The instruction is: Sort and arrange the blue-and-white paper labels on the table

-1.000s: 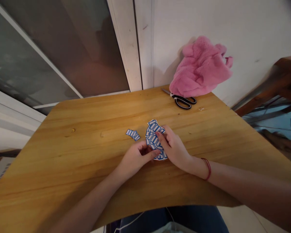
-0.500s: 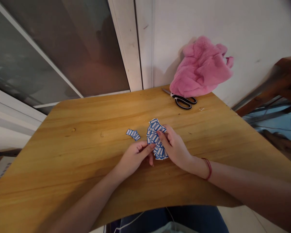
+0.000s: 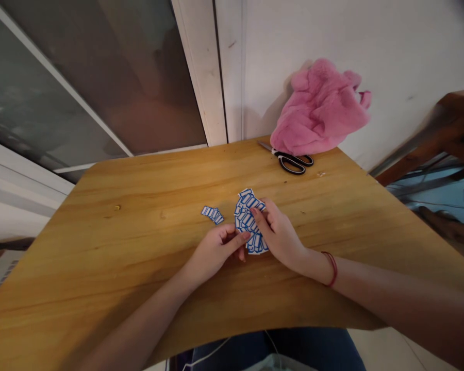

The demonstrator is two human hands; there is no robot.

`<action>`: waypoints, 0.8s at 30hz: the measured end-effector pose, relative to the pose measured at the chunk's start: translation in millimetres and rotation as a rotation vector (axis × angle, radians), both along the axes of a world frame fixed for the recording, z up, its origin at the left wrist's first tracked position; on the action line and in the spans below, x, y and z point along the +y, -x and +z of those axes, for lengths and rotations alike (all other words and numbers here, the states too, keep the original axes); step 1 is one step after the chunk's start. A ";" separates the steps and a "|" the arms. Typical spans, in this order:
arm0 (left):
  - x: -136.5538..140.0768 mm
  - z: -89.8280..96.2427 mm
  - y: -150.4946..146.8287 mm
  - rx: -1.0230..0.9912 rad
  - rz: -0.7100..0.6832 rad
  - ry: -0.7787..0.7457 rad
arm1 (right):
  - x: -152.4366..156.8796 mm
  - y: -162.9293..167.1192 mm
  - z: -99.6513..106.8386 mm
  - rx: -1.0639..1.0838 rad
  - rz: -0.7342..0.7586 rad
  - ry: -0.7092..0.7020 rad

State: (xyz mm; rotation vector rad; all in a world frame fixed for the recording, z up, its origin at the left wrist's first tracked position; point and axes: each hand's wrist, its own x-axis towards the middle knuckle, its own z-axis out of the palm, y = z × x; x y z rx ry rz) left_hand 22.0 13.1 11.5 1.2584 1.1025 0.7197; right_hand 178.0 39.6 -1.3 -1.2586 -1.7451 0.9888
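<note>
Blue-edged white pieces [image 3: 246, 218], fanned in one overlapping clump, held over the middle of the surface [image 3: 139, 273]. Right hand [image 3: 281, 234]: fingers closed on the clump's right side, thumb on top, rest mostly hidden. Left hand [image 3: 215, 251]: fingers nearly together at the lower-left edge, thumb tip over it; can't tell if anything is truly pinched. Risk guess: right thumb presses only upper pieces, so a loose grip could let the fan slide apart; a left-hand tug might drag neighbours or bend edges, since they overlap. Small strip [image 3: 212, 214] of similar pieces lies just left of the clump, apart from it; a careless left-knuckle sweep could scatter it. Farther out: scissors [image 3: 294, 163] by pink plush bundle [image 3: 322, 111], well apart from both hands, low risk
</note>
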 end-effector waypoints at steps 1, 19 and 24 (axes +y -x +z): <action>0.0 0.2 0.0 -0.008 0.009 0.006 | 0.1 0.0 -0.4 0.000 0.001 0.001; -2.1 -3.3 1.4 0.008 -0.032 0.014 | -1.5 0.1 -2.1 -0.012 0.005 -0.005; -1.7 -2.6 2.5 0.024 -0.054 -0.002 | -1.3 0.4 -2.8 -0.001 0.005 -0.014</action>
